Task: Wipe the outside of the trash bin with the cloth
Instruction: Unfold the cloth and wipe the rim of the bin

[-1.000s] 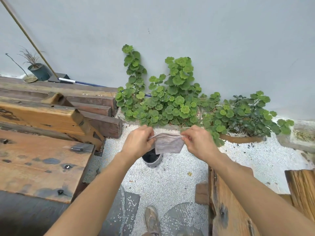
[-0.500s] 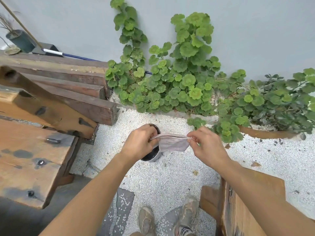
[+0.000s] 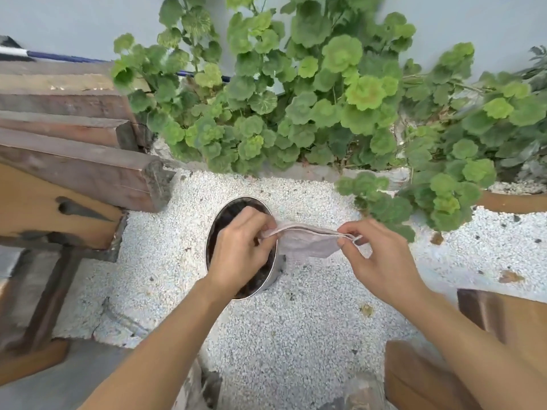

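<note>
Just above bin (image 3: pixel 229 213), left hand (image 3: pixel 239 250) and right hand (image 3: pixel 381 261) at cloth (image 3: pixel 307 242) ends

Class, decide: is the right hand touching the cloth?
Touching. The head view shows the right hand pinching one end of the cloth between thumb and fingertips.

I see white gravel (image 3: pixel 310 335) on the ground, round-leaved green plants (image 3: pixel 296 93) against a pale wall (image 3: pixel 59 22), stacked wooden beams (image 3: pixel 74 137) on the left, and a blue pole (image 3: pixel 65 57) behind them.

Soft daylight, motion blur, edge warping
</note>
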`<state>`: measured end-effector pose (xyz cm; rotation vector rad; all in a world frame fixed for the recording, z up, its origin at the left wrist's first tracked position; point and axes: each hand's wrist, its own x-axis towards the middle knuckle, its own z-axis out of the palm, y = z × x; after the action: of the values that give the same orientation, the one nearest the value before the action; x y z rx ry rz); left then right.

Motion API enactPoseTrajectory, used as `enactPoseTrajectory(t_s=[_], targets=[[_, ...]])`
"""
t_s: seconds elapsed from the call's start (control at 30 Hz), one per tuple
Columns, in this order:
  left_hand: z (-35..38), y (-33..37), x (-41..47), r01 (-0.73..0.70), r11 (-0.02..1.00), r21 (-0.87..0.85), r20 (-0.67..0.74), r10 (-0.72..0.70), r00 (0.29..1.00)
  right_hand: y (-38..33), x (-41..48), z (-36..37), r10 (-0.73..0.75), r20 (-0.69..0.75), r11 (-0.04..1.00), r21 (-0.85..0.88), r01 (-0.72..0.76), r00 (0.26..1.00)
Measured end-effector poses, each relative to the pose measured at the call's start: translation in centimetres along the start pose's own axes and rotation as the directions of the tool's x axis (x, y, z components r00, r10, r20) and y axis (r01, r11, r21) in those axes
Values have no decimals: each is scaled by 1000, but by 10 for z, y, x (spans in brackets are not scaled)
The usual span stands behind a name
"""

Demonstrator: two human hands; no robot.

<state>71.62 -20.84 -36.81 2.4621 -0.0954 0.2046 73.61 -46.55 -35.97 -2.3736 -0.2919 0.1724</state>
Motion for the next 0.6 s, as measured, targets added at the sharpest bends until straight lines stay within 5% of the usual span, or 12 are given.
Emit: enactPoseTrajectory(t_s=[0.37, 0.6], targets=[[72, -99, 63, -31, 997, -76, 65, 35, 997, 54, 77, 88, 18, -103, 946, 325, 17, 995], [101, -117, 85, -281, 958, -49, 110, 285, 952, 94, 104, 147, -48, -33, 960, 274, 56, 998]])
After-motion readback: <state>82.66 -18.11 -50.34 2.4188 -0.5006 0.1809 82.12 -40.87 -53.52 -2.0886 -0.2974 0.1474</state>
